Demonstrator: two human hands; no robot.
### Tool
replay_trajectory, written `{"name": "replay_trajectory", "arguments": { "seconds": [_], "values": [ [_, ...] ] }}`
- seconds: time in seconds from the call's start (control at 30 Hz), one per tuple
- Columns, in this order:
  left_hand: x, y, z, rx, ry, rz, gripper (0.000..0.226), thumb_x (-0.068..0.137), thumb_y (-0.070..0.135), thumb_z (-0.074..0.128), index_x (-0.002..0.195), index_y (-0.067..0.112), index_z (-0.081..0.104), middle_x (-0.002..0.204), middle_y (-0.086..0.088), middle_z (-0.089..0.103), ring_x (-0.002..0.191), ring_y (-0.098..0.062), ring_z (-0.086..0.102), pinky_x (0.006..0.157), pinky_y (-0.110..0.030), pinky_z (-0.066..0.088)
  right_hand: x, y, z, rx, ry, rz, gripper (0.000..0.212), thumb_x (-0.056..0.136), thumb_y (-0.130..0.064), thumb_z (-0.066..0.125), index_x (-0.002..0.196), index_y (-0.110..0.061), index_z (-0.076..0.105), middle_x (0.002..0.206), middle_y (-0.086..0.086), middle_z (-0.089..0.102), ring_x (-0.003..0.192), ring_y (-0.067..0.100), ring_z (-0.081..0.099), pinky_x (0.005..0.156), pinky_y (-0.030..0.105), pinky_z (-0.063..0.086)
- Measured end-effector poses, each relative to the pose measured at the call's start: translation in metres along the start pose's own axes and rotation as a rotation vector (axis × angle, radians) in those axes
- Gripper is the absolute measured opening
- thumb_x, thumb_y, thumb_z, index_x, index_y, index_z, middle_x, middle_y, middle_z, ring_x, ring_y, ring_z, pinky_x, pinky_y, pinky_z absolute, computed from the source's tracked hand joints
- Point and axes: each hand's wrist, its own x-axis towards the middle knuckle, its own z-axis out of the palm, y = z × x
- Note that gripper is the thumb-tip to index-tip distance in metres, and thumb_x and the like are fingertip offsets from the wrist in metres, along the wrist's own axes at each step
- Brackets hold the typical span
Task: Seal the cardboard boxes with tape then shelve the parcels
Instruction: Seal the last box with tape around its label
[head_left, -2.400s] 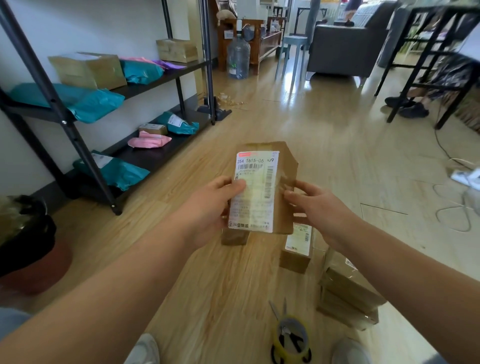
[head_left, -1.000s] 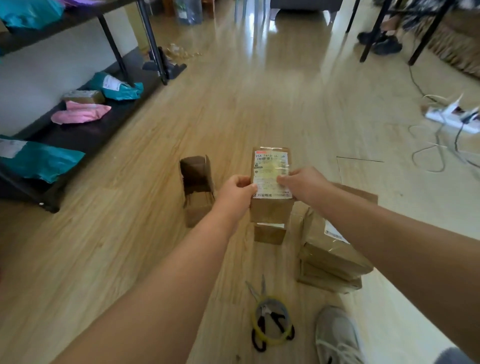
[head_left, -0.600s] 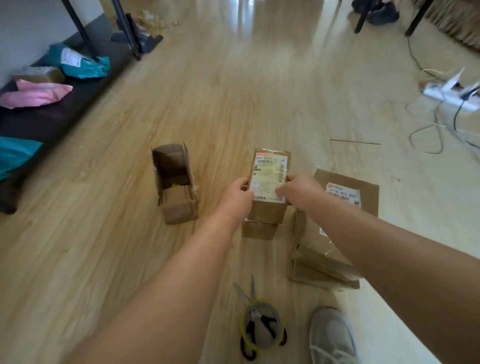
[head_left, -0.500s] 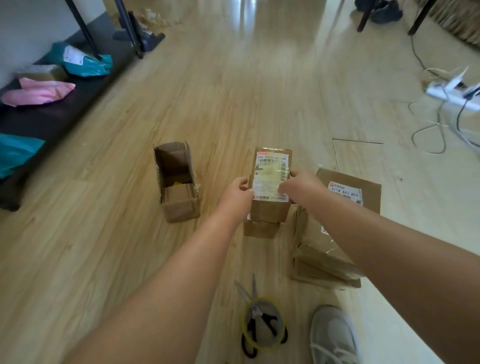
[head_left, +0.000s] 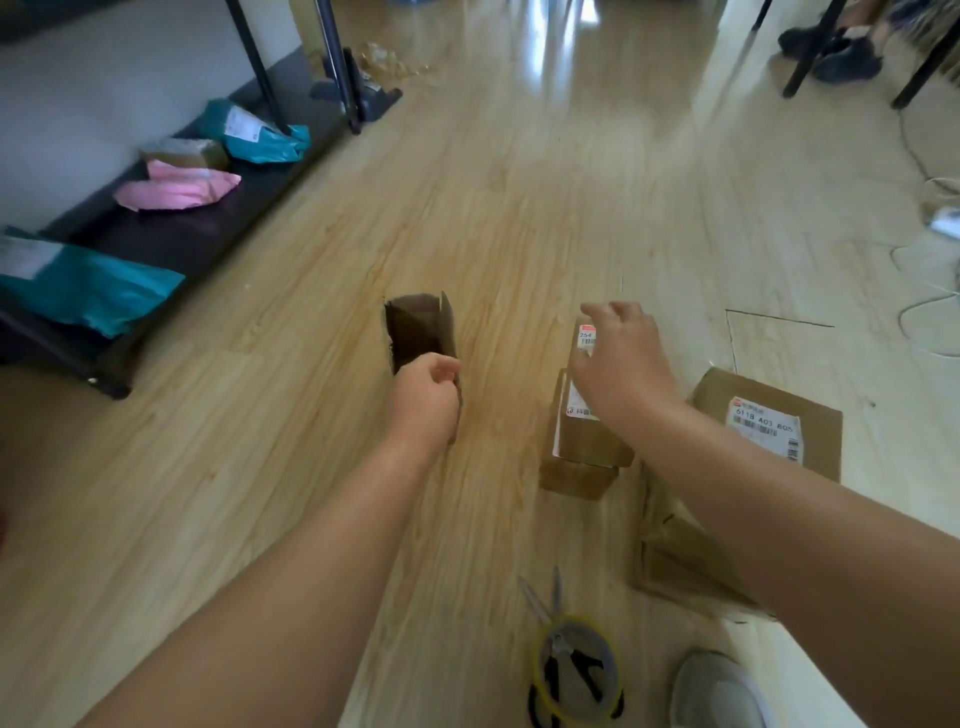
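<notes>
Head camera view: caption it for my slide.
Left hand at the open cardboard box, right hand open above the labelled box.

Left grip (head_left: 426, 400) holds open box (head_left: 418, 325); right grip (head_left: 621, 364) hovers.

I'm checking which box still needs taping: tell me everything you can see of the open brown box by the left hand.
The open cardboard box is small, plain brown, with no label showing. It stands on the wooden floor, top unsealed, a flap upright along its right edge, its inside dark so contents cannot be told. The left hand covers its near end, fingers curled at the rim; whether they grip it is unclear. It stands apart from the other boxes.
</notes>
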Motion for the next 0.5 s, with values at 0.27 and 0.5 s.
{"name": "replay_trajectory", "arguments": {
  "seconds": [0.27, 0.5],
  "values": [
    [0.059, -0.037, -0.030, 0.299, 0.117, -0.161, 0.050, 0.096, 0.035, 0.061, 0.139, 0.013, 0.050, 0.140, -0.008, 0.052, 0.122, -0.028, 0.053, 0.085, -0.034, 0.041, 0.025, -0.048, 0.062, 0.164, -0.292, -0.030, 0.047, 0.104, -0.029, 0.051, 0.150, -0.025, 0.042, 0.147, 0.002, 0.048, 0.125, 0.024, 0.054, 0.089, 0.032, 0.047],
    [0.077, -0.067, -0.019, 0.338, 0.026, -0.227, 0.027, 0.101, 0.024, 0.046, 0.109, 0.005, 0.064, 0.102, -0.017, 0.064, 0.081, -0.028, 0.050, 0.061, -0.032, 0.033, 0.042, -0.053, 0.106, 0.208, -0.506, 0.183, 0.056, 0.106, -0.036, 0.046, 0.152, -0.007, 0.035, 0.146, 0.014, 0.050, 0.129, 0.029, 0.051, 0.093, 0.032, 0.043]
  ]
}}
